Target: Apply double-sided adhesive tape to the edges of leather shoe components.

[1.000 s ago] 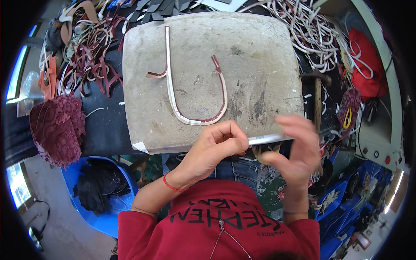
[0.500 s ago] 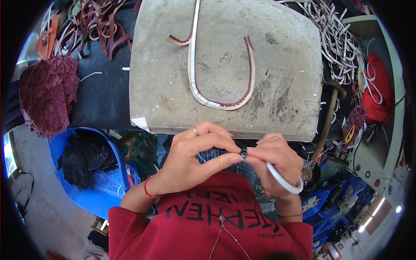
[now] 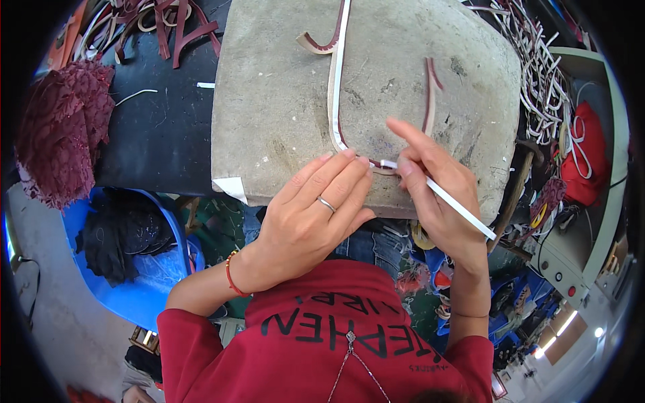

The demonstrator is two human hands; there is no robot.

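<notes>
A U-shaped strip of maroon and tan leather lies on the stone slab (image 3: pixel 275 87), with a narrow white strip (image 3: pixel 339 74) along its left arm. My left hand (image 3: pixel 319 208) rests flat on the near bend, fingers together and fingertips on the leather strip (image 3: pixel 430 101). That hand covers part of the curve. Just right of it, my right hand (image 3: pixel 443 188) pinches a second white strip (image 3: pixel 462 209), its forefinger stretched out. One end of this white strip touches the curve near my left fingertips; the other sticks out toward me, past my palm.
Left stand a crumpled maroon cloth (image 3: pixel 64 134) and a blue tub (image 3: pixel 107 265) with black fabric. Leather offcuts (image 3: pixel 178 30) lie at the far left. Beyond the slab's right edge are a heap of white strips (image 3: pixel 537 80), a hammer (image 3: pixel 521 178) and a red bag (image 3: pixel 586 151).
Both hands have moved forward from the slab's front edge, where they pinched together, onto the leather curve. My left hand has flattened; my right still holds the white strip, now straighter.
</notes>
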